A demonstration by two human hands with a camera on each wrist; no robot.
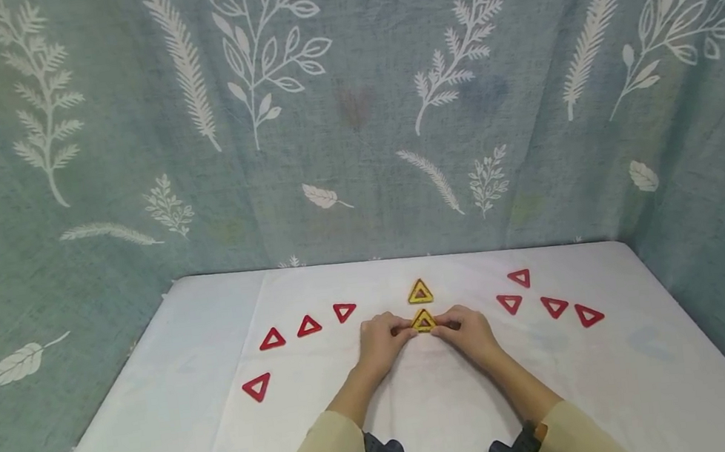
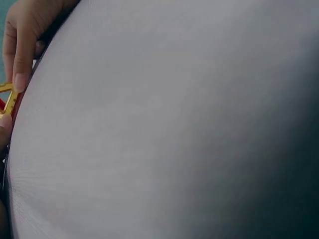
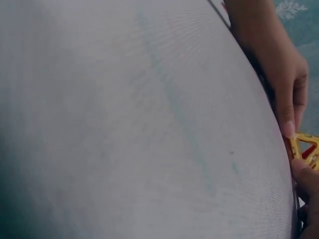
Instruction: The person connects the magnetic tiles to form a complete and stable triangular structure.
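Both hands meet at a yellow triangle (image 1: 424,330) with a red piece inside, close over the white table. My left hand (image 1: 379,343) pinches its left corner between thumb and fingers, and my right hand (image 1: 469,335) pinches the right corner. In the left wrist view the yellow triangle (image 2: 11,102) sits at the left edge, between the right hand's fingers (image 2: 21,74) and the left thumb. The right wrist view shows the triangle (image 3: 295,147) at its right edge, under the left hand (image 3: 284,74). Just beyond stands a second yellow triangle (image 1: 421,300), red inside.
Several red triangle frames lie spread on the left, one nearest (image 1: 258,397). Several more lie on the right, such as the outermost red triangle (image 1: 591,324). A leaf-patterned curtain (image 1: 349,108) hangs behind the white table (image 1: 227,450).
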